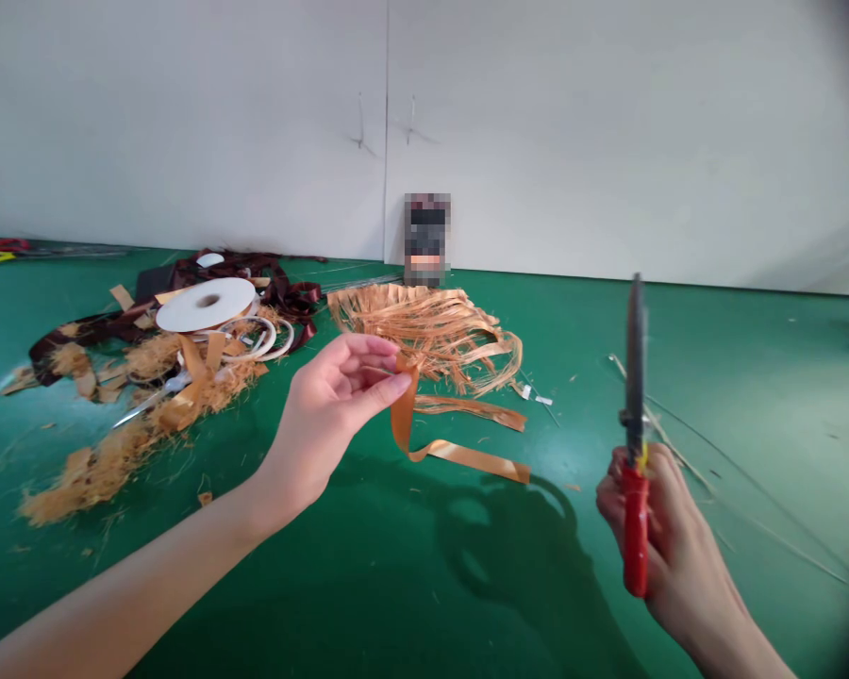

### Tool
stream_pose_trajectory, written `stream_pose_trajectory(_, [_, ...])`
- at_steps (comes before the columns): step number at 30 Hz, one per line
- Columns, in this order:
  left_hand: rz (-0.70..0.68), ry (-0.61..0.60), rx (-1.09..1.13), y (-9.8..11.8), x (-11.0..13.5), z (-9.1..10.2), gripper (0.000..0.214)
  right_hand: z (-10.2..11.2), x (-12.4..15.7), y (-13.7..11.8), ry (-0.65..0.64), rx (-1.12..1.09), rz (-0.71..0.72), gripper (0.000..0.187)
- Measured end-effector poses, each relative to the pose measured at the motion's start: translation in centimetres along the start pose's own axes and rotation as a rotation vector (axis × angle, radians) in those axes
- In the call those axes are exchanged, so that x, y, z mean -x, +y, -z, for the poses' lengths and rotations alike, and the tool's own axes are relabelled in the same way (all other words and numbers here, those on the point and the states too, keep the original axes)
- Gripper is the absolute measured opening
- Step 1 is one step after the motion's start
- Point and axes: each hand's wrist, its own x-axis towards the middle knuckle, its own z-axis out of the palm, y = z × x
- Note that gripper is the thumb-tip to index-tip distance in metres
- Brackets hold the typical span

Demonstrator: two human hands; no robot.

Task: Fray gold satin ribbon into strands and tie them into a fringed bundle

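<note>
Between the thumb and fingers of my left hand (332, 405) is one end of a tan satin ribbon (477, 459). The ribbon hangs down from the pinch, bends, and its other end stretches to the right above the green table. My right hand (669, 547) grips a pair of scissors (635, 471) with red handles, held upright with the blades pointing up and apart from the ribbon. Just beyond my left hand lies a bundle of frayed tan ribbon strips (424, 316). A separate partly frayed strip (481, 408) rests nearer to me.
At the left, a heap holds a white ribbon spool (208, 304), dark brown ribbon (298, 300) and frayed tan scraps (113, 462). Yellow and red handled scissors (4, 250) lie at the far left. A pixelated phone-shaped object (427, 240) leans on the white wall (608, 141). Thin stalks (679, 453) lie at right.
</note>
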Motion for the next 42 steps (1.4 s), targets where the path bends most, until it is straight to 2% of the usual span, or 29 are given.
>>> stream_pose_trajectory(4, [-0.011, -0.007, 0.007, 0.2, 0.0, -0.3, 0.020, 0.2, 0.1, -1.9, -0.103, 0.175, 0.121, 0.026])
stream_pose_trajectory(7, [0.009, -0.039, 0.025, 0.2, 0.0, -0.3, 0.020, -0.2, 0.3, -2.8, -0.132, 0.317, 0.237, 0.051])
stream_pose_trajectory(9, [0.013, -0.069, 0.050, 0.1, 0.1, -0.2, 0.020, -0.6, 0.3, -3.1, -0.134, 0.381, 0.280, 0.060])
stream_pose_trajectory(14, [0.015, -0.111, 0.111, 0.1, 0.2, -0.5, 0.018, -1.2, -0.1, -3.5, -0.126, 0.402, 0.318, 0.064])
stream_pose_trajectory(19, [0.020, -0.114, 0.154, 0.2, 0.3, -1.1, 0.019, -1.4, -0.6, -4.4, -0.131, 0.352, 0.325, 0.058])
stream_pose_trajectory(25, [0.038, -0.107, 0.164, 0.5, 0.6, -1.4, 0.021, -1.3, -1.0, -5.2, -0.196, 0.266, 0.290, 0.030])
stream_pose_trajectory(27, [0.036, -0.104, 0.168, 0.6, 0.6, -1.3, 0.022, -1.3, -1.1, -5.3, -0.197, 0.275, 0.296, 0.026])
stream_pose_trajectory(42, [0.064, -0.104, 0.084, 0.5, 0.7, -0.4, 0.023, -1.7, -1.1, -4.3, -0.123, 0.411, 0.428, 0.032])
